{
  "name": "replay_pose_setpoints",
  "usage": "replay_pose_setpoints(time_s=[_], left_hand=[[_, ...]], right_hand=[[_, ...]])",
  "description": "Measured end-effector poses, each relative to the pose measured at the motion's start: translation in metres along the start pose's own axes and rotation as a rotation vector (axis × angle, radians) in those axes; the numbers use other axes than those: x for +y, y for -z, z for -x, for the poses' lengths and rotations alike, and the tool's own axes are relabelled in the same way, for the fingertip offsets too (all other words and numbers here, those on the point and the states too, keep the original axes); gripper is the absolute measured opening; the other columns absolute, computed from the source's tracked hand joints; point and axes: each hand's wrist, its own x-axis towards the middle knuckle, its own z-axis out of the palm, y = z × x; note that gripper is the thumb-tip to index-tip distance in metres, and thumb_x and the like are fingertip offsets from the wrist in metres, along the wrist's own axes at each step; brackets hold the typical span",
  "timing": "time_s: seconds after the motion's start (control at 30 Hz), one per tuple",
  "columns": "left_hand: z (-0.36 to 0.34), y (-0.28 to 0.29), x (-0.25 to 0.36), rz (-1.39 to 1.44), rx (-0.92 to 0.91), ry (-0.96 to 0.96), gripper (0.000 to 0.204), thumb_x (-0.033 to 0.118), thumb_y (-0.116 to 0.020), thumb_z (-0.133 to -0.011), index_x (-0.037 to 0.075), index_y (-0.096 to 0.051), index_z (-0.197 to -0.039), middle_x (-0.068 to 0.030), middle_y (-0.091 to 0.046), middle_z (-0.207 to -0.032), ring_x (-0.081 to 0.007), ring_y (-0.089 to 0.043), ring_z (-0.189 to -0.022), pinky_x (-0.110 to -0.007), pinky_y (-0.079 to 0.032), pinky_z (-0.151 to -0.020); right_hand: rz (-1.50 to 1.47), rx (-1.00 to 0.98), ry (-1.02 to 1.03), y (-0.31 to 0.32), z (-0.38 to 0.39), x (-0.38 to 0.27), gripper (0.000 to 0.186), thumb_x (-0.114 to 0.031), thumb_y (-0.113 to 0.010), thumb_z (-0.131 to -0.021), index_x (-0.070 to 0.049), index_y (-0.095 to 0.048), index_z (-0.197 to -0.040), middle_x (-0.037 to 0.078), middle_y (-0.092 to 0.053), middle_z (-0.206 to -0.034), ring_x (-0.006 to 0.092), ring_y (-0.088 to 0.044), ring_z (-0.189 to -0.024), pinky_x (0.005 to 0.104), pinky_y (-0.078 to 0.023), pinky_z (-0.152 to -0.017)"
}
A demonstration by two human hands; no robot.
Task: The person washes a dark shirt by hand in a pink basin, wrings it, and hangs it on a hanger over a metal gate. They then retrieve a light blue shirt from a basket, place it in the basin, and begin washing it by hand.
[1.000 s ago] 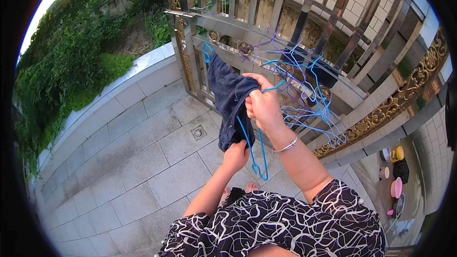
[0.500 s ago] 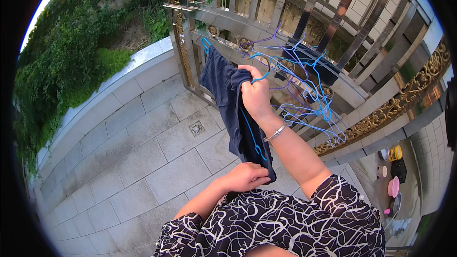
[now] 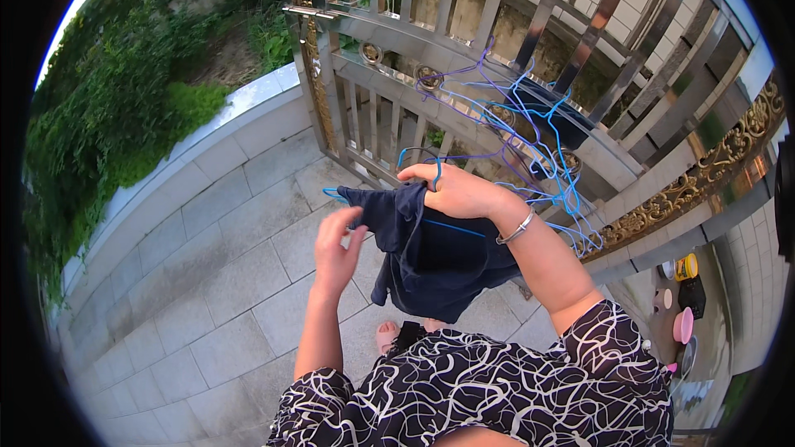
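Note:
My right hand (image 3: 455, 193) grips a navy cloth garment (image 3: 426, 269) together with a bright blue hanger (image 3: 455, 227), whose hook loops up by my fingers. The garment hangs bunched below my hand, and a blue end of the hanger pokes out beyond its left corner. My left hand (image 3: 335, 248) is just left of that corner, fingers loosely apart; whether the fingertips touch the cloth is unclear. Several blue and purple wire hangers (image 3: 551, 182) hang tangled on the steel gate (image 3: 381, 25) beyond my hands.
Paving (image 3: 224, 298) lies underfoot, with my sandalled foot (image 3: 387, 335) showing. A low white wall (image 3: 248, 128) borders greenery (image 3: 99, 99) at left. Gilded trim (image 3: 737, 141) edges the gate at right. Basins (image 3: 682, 324), a yellow bucket (image 3: 686, 267) and a black crate (image 3: 691, 298) stand at the far right.
My right hand and the garment have dropped, and the garment has swung from upright toward sideways. My left hand has moved from the garment's lower end up toward its left corner, fingers now apart.

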Motion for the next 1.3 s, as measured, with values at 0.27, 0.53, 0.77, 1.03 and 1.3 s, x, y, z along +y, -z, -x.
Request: replay_pose_setpoints(time_s=[0.27,0.53,0.77,1.03,1.3], left_hand=[[-0.018,-0.012,-0.027,0.051,0.088,-0.044,0.032,0.005,-0.067,-0.07,0.007,-0.057,-0.1,-0.0077,-0.05,-0.107,-0.0154,-0.054,-0.068,-0.027,-0.046,-0.056],[-0.054,0.0,-0.04,-0.191,0.103,-0.293,0.007,0.008,-0.063,-0.073,0.005,-0.061,-0.079,-0.0059,-0.058,-0.078,-0.0173,-0.054,-0.065,-0.027,-0.045,-0.06],[-0.051,0.05,-0.125,-0.267,0.3,0.163,0.008,0.012,-0.062,-0.075,0.005,-0.061,-0.078,-0.0052,-0.058,-0.077,-0.0173,-0.052,-0.063,-0.027,-0.042,-0.057],[-0.071,0.015,-0.038,-0.416,0.295,-0.22,0.028,0.009,-0.06,-0.074,0.007,-0.055,-0.101,-0.0116,-0.053,-0.106,-0.0293,-0.048,-0.1,-0.037,-0.038,-0.085],[-0.093,-0.016,0.029,-0.3,-0.147,-0.635,0.023,0.019,-0.063,-0.071,0.006,-0.054,-0.088,-0.0061,-0.055,-0.078,-0.0235,-0.052,-0.076,-0.035,-0.039,-0.073]], right_hand=[[0.053,-0.04,-0.018,0.01,0.012,-0.016,0.035,-0.008,-0.045,-0.076,-0.001,-0.049,-0.11,0.021,-0.057,-0.1,0.0339,-0.053,-0.096,0.0348,-0.041,-0.082],[0.054,-0.059,-0.053,0.021,0.033,-0.006,0.032,-0.015,-0.049,-0.081,-0.002,-0.049,-0.11,0.018,-0.058,-0.099,0.0303,-0.054,-0.092,0.033,-0.041,-0.08],[-0.235,0.05,-0.314,0.064,0.07,-0.023,0.027,-0.022,-0.053,-0.084,-0.008,-0.054,-0.107,-0.003,-0.048,-0.062,0.0041,-0.041,-0.055,0.0202,-0.033,-0.047],[-0.369,0.101,-0.288,0.056,0.054,-0.019,0.024,-0.019,-0.053,-0.085,-0.002,-0.055,-0.102,-0.007,-0.041,-0.058,0.0004,-0.032,-0.046,0.0172,-0.023,-0.038],[-0.33,0.094,-0.309,0.057,0.053,-0.039,0.027,-0.03,-0.054,-0.084,-0.004,-0.058,-0.092,-0.003,-0.044,-0.056,0.0028,-0.036,-0.043,0.0184,-0.025,-0.035]])
